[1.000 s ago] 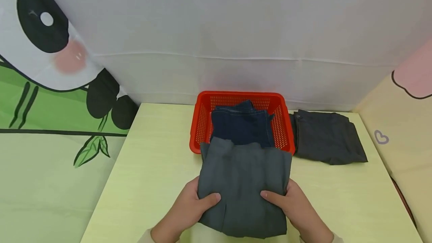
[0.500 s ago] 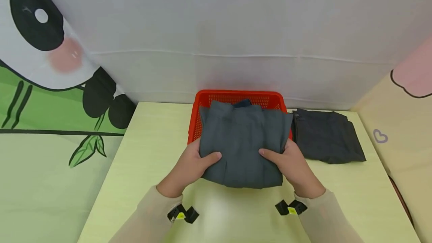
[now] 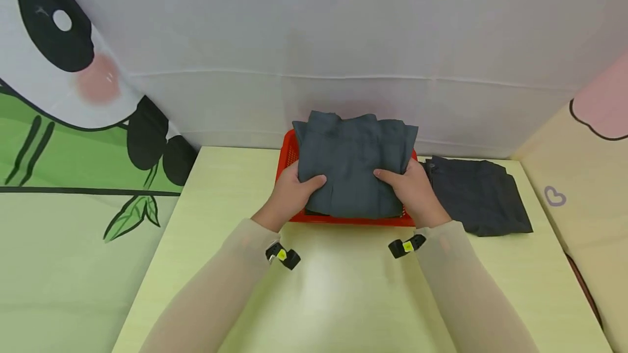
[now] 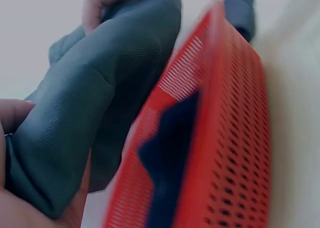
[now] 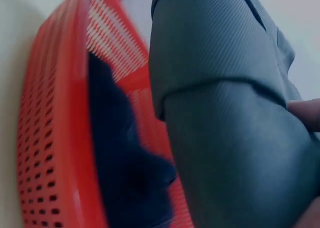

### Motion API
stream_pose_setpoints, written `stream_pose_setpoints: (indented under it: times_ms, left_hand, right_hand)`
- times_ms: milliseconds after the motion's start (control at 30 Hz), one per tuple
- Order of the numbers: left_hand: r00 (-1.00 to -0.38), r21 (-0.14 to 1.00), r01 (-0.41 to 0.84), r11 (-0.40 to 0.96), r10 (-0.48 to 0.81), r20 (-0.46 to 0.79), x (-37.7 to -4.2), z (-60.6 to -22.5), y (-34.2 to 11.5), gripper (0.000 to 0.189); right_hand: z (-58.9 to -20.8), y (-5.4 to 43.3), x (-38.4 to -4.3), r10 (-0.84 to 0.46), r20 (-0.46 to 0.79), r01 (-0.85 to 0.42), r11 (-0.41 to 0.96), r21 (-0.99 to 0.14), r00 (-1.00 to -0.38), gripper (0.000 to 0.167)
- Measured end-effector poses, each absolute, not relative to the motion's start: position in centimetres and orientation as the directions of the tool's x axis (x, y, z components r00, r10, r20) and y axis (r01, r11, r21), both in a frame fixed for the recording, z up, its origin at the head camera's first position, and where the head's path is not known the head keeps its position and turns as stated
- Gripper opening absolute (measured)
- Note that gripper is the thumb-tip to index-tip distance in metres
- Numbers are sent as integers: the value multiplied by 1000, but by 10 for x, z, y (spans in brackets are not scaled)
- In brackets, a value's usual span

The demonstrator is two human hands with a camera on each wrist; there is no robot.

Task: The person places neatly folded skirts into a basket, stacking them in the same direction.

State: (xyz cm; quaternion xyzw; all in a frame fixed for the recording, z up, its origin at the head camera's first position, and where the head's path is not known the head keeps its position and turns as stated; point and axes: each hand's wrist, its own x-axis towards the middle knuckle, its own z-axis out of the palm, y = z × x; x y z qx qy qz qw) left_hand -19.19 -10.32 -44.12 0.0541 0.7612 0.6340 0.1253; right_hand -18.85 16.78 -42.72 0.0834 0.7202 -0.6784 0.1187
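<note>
A folded grey-green garment (image 3: 353, 170) of finely ribbed cloth hangs tilted over the red perforated basket (image 3: 360, 222), overlapping most of it in the head view. On its left edge my left hand (image 3: 290, 194) grips it, thumb on the near face. My right hand (image 3: 417, 192) holds the opposite edge the same way. Both wrist views show the cloth above the basket's open top. Inside the basket lies dark blue denim (image 4: 176, 138), also visible as dark cloth (image 5: 122, 158) in the right wrist view; in the head view the garment hides it.
To the right of the basket a folded dark garment (image 3: 478, 198) lies on the pale yellow table (image 3: 324, 298). A white cloth backdrop (image 3: 353, 26) rises right behind the basket, and a printed panel (image 3: 569, 222) stands along the right edge.
Both hands have carried the grey-green garment forward, away from the body, from the basket's near edge to over it. The denim inside has become covered in the head view.
</note>
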Motion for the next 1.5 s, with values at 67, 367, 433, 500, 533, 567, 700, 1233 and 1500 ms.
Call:
stream_pose_setpoints:
  times_ms: [67, 367, 433, 500, 533, 567, 700, 1233, 1500]
  left_hand:
    - [-960, 969, -125, 215, 220, -173, -203, -452, -101, 49]
    - [-880, 899, -408, 159, 194, -434, -228, -489, -91, 58]
    - [-871, 886, -427, 183, 181, -457, -231, -493, -90, 57]
    - [-869, 874, -426, 232, 163, -467, -235, -496, -92, 56]
    - [-871, 868, -418, 268, 154, -467, -236, -497, -93, 56]
    - [-874, 859, -405, 314, 145, -464, -238, -499, -93, 56]
    - [-889, 741, -290, 605, 115, -442, -242, -507, -95, 60]
    - [-910, 476, -210, 854, 7, -414, -236, -516, -69, 56]
    - [-913, 501, -193, 843, 33, -406, -235, -516, -80, 60]
  right_hand:
    - [-438, 166, -201, -24, -314, 311, 72, -948, -949, 79]
    - [-483, 159, -229, 29, -364, 363, 167, -916, -931, 65]
    - [-490, 160, -231, 30, -372, 371, 179, -911, -928, 66]
    - [-495, 160, -234, 28, -373, 370, 208, -905, -927, 71]
    - [-498, 161, -234, 25, -370, 366, 232, -901, -929, 73]
    - [-500, 162, -235, 24, -369, 361, 267, -893, -929, 76]
    - [-511, 165, -238, 40, -376, 352, 455, -818, -926, 86]
    - [-524, 171, -236, 116, -461, 390, 730, -560, -880, 87]
    - [-520, 168, -233, 68, -463, 373, 699, -610, -884, 88]
